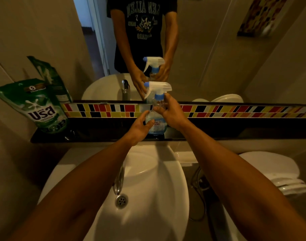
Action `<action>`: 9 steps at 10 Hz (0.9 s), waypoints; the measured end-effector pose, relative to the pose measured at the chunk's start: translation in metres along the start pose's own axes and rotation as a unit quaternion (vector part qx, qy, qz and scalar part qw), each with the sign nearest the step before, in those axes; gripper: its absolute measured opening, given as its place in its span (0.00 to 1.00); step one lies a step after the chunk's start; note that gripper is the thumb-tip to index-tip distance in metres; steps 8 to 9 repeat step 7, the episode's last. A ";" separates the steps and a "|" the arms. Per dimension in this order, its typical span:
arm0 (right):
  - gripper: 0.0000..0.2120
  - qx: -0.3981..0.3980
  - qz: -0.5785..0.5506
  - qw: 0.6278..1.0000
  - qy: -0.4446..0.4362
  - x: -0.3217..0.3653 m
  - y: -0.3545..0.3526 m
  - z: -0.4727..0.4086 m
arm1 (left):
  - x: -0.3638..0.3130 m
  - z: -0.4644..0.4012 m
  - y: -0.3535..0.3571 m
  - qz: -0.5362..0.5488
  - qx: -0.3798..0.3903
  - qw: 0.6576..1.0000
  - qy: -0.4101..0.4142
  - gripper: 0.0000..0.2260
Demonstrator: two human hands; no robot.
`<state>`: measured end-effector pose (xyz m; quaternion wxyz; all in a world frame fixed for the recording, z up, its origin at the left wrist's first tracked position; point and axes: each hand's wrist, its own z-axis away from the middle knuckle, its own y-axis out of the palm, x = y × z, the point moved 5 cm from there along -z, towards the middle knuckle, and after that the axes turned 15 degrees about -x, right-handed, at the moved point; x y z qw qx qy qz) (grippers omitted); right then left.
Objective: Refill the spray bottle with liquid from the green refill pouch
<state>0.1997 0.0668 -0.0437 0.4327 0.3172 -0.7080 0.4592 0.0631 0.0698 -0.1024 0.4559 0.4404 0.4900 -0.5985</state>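
Note:
A clear spray bottle (155, 125) with a white trigger head and blue collar stands upright on the dark ledge (96, 136) behind the basin. My left hand (140, 126) curls around its lower body from the left, fingers partly apart. My right hand (171, 112) wraps the bottle's neck just below the blue collar. The green refill pouch (39, 108) stands upright at the ledge's left end, leaning on the wall, well apart from both hands. The mirror above repeats the bottle and both hands.
A white basin (148, 188) with a chrome tap (119, 180) and drain lies below my forearms. A coloured tile strip (235, 111) runs along the mirror's base. A white toilet (274, 169) sits at the right, with a hose beside it.

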 end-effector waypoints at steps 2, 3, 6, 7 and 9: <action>0.24 -0.009 -0.001 1.000 -0.001 -0.011 -0.005 -0.014 | 0.006 -0.015 0.014 0.018 0.000 1.000 0.001 0.22; 0.24 -0.015 -0.002 1.000 -0.004 -0.013 -0.005 -0.016 | 0.009 -0.022 0.016 0.029 0.002 1.000 0.007 0.22; 0.26 -0.013 -0.013 1.000 -0.006 -0.020 -0.003 -0.013 | 0.022 -0.032 0.018 0.022 0.022 0.999 0.020 0.26; 0.28 -0.016 -0.025 1.000 -0.006 -0.018 -0.003 -0.009 | 0.033 -0.038 0.016 0.021 0.027 0.999 0.029 0.29; 0.28 -0.016 -0.025 1.000 -0.006 -0.018 -0.003 -0.009 | 0.033 -0.038 0.016 0.021 0.027 0.999 0.029 0.29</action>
